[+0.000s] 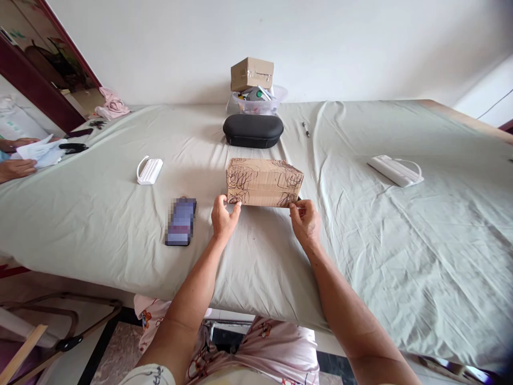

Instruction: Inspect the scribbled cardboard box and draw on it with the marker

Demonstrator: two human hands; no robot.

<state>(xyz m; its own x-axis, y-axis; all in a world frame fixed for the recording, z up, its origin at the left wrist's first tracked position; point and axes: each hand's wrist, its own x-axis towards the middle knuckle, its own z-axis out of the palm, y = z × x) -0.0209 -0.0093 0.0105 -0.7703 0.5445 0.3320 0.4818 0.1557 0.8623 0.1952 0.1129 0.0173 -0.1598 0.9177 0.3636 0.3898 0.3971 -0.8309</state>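
A piece of brown cardboard [264, 184] with dark scribbled loops near its corners is in front of me over the cloth-covered table. My left hand [225, 218] pinches its lower left corner, thumb on the near face. At the lower right corner my right hand [305, 220] grips it the same way. The fingers behind the cardboard are partly hidden. A crease runs across it. Left of my left hand lies a phone [180, 222] with a blurred screen.
Behind the cardboard sit a black case [253, 131], a plastic basket [276, 99] of items and a cardboard box [252, 74]. White power banks [150, 171] lie on both sides. A pen [305, 129] is at the back. Another person's hands [18, 168] hold papers at far left.
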